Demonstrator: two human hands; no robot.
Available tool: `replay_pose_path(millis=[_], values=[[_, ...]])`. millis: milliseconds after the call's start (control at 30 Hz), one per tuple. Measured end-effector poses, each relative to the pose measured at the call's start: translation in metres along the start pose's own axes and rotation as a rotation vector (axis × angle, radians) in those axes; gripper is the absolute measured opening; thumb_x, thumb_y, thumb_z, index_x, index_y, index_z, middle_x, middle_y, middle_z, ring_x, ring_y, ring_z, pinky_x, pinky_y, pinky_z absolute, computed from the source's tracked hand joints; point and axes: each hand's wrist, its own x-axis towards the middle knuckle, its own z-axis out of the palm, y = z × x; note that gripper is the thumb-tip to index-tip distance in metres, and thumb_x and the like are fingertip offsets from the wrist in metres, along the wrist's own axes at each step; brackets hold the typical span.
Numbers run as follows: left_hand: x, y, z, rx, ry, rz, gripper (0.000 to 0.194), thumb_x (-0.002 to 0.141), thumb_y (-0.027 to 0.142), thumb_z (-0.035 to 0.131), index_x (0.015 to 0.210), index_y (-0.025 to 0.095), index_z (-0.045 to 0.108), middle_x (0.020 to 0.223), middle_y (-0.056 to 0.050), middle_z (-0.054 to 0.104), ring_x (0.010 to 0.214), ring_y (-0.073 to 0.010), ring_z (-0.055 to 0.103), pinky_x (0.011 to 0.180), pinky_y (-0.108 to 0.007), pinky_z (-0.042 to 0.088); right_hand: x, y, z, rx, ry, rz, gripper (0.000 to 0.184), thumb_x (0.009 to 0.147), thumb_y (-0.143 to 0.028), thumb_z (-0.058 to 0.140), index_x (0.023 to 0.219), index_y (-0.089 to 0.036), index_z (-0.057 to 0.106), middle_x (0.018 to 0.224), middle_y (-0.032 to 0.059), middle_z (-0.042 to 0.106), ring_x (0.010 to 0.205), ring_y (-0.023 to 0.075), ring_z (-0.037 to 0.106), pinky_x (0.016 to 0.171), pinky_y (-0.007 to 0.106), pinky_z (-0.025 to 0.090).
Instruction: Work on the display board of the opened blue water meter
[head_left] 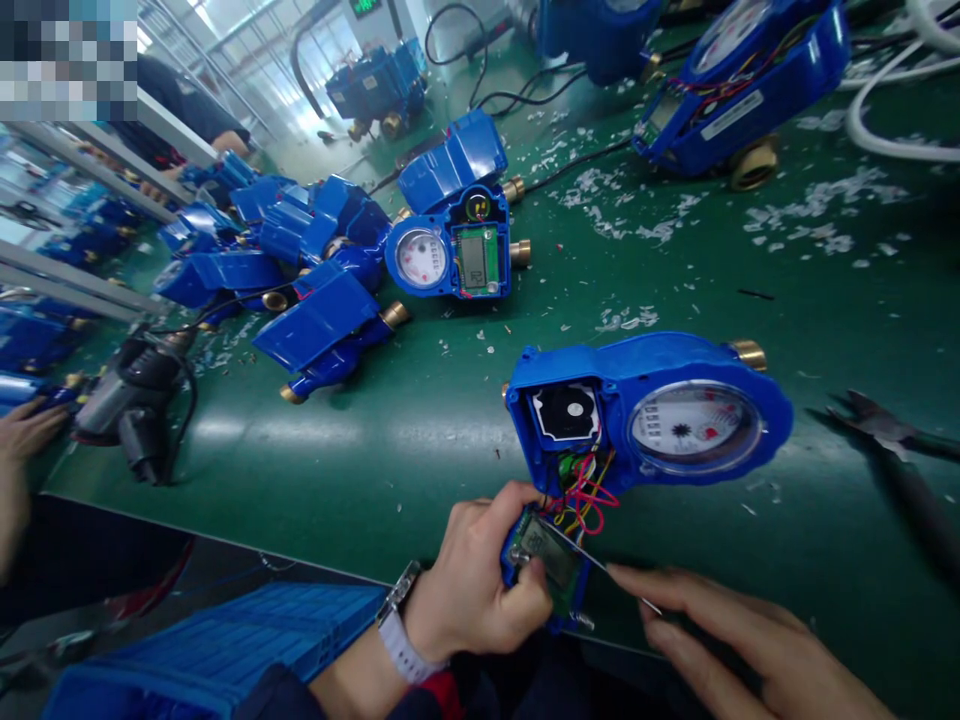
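An opened blue water meter (651,410) lies on the green table (420,430) in front of me, its round dial to the right and red and yellow wires (585,492) spilling from its left compartment. The wires lead down to a small green circuit board with an LCD (551,553). My left hand (480,575), with a white wristwatch, grips this board at the table's near edge. My right hand (731,630) pinches a thin metal tool (600,565) whose tip touches the board.
Another open meter (454,250) lies further back, beside a pile of blue meters (285,260). Side cutters (892,435) rest at the right. A power screwdriver (131,400) lies at left near another person's hand (22,440). A blue crate (225,650) sits below the table edge. White scraps litter the surface.
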Motion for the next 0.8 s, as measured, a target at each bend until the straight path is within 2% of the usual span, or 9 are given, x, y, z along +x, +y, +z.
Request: replay_pose_path(millis=[100, 167, 233, 333, 400, 500, 600, 667, 800], values=[[-0.001, -0.001, 0.000, -0.016, -0.005, -0.010, 0.037, 0.081, 0.033, 0.043, 0.110, 0.014, 0.056, 0.078, -0.002, 0.063, 0.065, -0.0176, 0.055, 0.063, -0.033, 0.042, -0.007, 0.002, 0.006, -0.199, 0.043, -0.102, 0.039, 0.093, -0.006, 0.027, 0.119, -0.017, 0.053, 0.098, -0.0026, 0.068, 0.077, 0.0075, 0.067, 0.060, 0.017, 0.053], [-0.001, -0.002, 0.000, -0.019, -0.003, -0.010, 0.037, 0.080, 0.032, 0.044, 0.110, 0.014, 0.055, 0.080, -0.002, 0.063, 0.066, -0.0174, 0.055, 0.064, -0.033, 0.042, -0.011, 0.006, 0.009, -0.346, 0.040, -0.184, 0.048, 0.088, 0.000, 0.023, 0.123, -0.019, 0.050, 0.098, -0.0024, 0.068, 0.071, 0.0108, 0.066, 0.056, 0.024, 0.053], [-0.002, -0.003, 0.000, -0.033, -0.008, -0.016, 0.037, 0.080, 0.032, 0.044, 0.111, 0.013, 0.055, 0.080, -0.002, 0.062, 0.066, -0.0171, 0.054, 0.065, -0.033, 0.041, -0.010, 0.007, 0.011, -0.296, 0.045, -0.147, 0.045, 0.091, -0.003, 0.025, 0.124, -0.018, 0.052, 0.101, -0.0016, 0.068, 0.077, 0.0110, 0.067, 0.062, 0.023, 0.055], [-0.002, -0.003, -0.002, -0.081, -0.041, -0.036, 0.039, 0.080, 0.033, 0.045, 0.112, 0.013, 0.055, 0.077, -0.002, 0.060, 0.064, -0.0164, 0.051, 0.064, -0.032, 0.039, -0.005, 0.001, 0.011, 0.042, 0.019, 0.037, 0.029, 0.098, -0.013, 0.036, 0.116, -0.014, 0.059, 0.104, -0.0001, 0.068, 0.091, 0.0044, 0.066, 0.075, 0.008, 0.052], [-0.002, -0.004, -0.003, -0.107, -0.054, -0.049, 0.041, 0.080, 0.033, 0.045, 0.113, 0.013, 0.055, 0.076, -0.002, 0.060, 0.063, -0.0161, 0.050, 0.064, -0.031, 0.038, -0.004, -0.002, 0.012, 0.122, -0.011, 0.076, 0.025, 0.099, -0.019, 0.041, 0.113, -0.012, 0.060, 0.106, 0.0017, 0.068, 0.095, 0.0032, 0.065, 0.079, 0.005, 0.050], [-0.003, -0.004, -0.004, -0.097, -0.032, -0.029, 0.039, 0.080, 0.032, 0.044, 0.112, 0.014, 0.055, 0.080, -0.003, 0.062, 0.065, -0.0164, 0.051, 0.065, -0.031, 0.038, -0.012, -0.001, 0.016, -0.088, 0.053, -0.024, 0.037, 0.097, -0.008, 0.031, 0.123, -0.019, 0.054, 0.106, -0.0041, 0.066, 0.089, 0.0049, 0.066, 0.069, 0.014, 0.054], [-0.003, -0.006, -0.004, -0.142, -0.037, -0.013, 0.036, 0.079, 0.032, 0.044, 0.108, 0.014, 0.056, 0.081, -0.004, 0.061, 0.062, -0.0150, 0.048, 0.063, -0.029, 0.037, -0.020, 0.004, 0.021, -0.387, -0.035, -0.165, 0.063, 0.078, 0.005, 0.033, 0.134, -0.019, 0.047, 0.110, -0.0018, 0.064, 0.079, 0.0121, 0.065, 0.066, 0.029, 0.056], [-0.003, -0.006, -0.004, -0.209, -0.060, -0.024, 0.035, 0.079, 0.032, 0.045, 0.106, 0.014, 0.056, 0.079, -0.003, 0.059, 0.062, -0.0142, 0.047, 0.062, -0.028, 0.035, -0.018, 0.004, 0.021, -0.374, -0.060, -0.144, 0.070, 0.071, 0.006, 0.034, 0.136, -0.017, 0.044, 0.105, 0.0002, 0.065, 0.071, 0.0123, 0.064, 0.058, 0.028, 0.055], [-0.004, -0.005, -0.006, -0.314, -0.057, -0.026, 0.033, 0.081, 0.033, 0.048, 0.108, 0.015, 0.054, 0.077, -0.001, 0.055, 0.063, -0.0129, 0.045, 0.063, -0.027, 0.034, -0.002, -0.003, 0.013, -0.195, -0.079, -0.083, 0.060, 0.082, 0.002, 0.028, 0.139, -0.017, 0.039, 0.101, -0.0011, 0.067, 0.065, 0.0093, 0.064, 0.056, 0.022, 0.055]])
